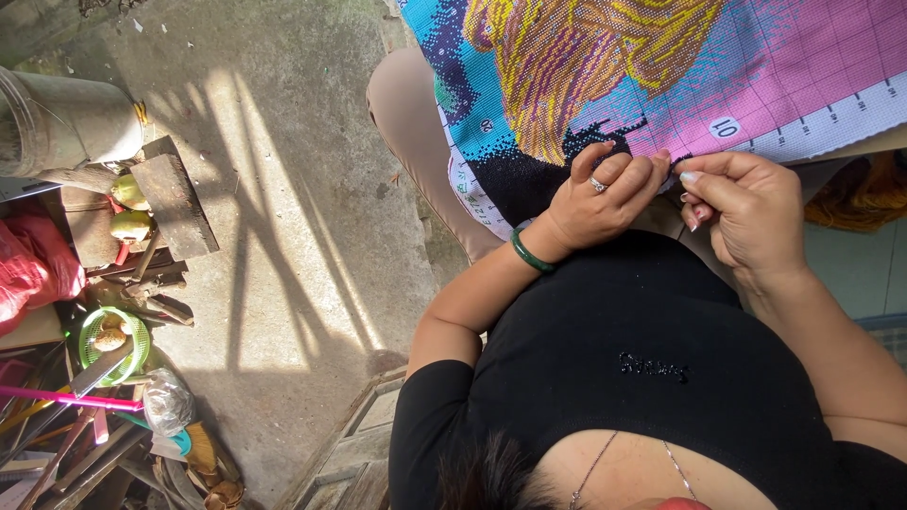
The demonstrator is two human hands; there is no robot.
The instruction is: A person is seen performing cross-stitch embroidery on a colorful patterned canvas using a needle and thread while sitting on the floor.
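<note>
Pinching the stitched cloth (756, 66) from both sides, at its lower edge right of frame centre. It is a beaded or cross-stitch panel in pink, yellow, blue and black, draped over the lap and running off the top of the frame.

Left hand (600, 194): grip closed, fingers curled over the edge where the black patch ends, knuckles up, wrist bent slightly back. It wears a ring (597, 185) on one finger and a green bangle (531, 253) at the wrist. The forearm comes in from lower left.

Right hand (746, 203): grip closed, thumb and forefinger pressed together on the cloth edge, just beside the left fingertips and nearly touching them. The other fingers are folded under. I cannot tell whether a needle or thread sits in that pinch; it is too small to see. The forearm comes in from lower right, across the black top (642, 378).

My read on doing this well:
- Keep the left pinch close to the working point so the weave stays flat and taut.
- Let the right fingertips do the fine work and keep the wrist quiet.
- Don't drag the edge down, as the panel would bunch.

Off to the left are the concrete floor (302, 189), a green basket (113, 345), a grey bucket (66, 118) and a red bag (33, 264), all well apart from the hands.
</note>
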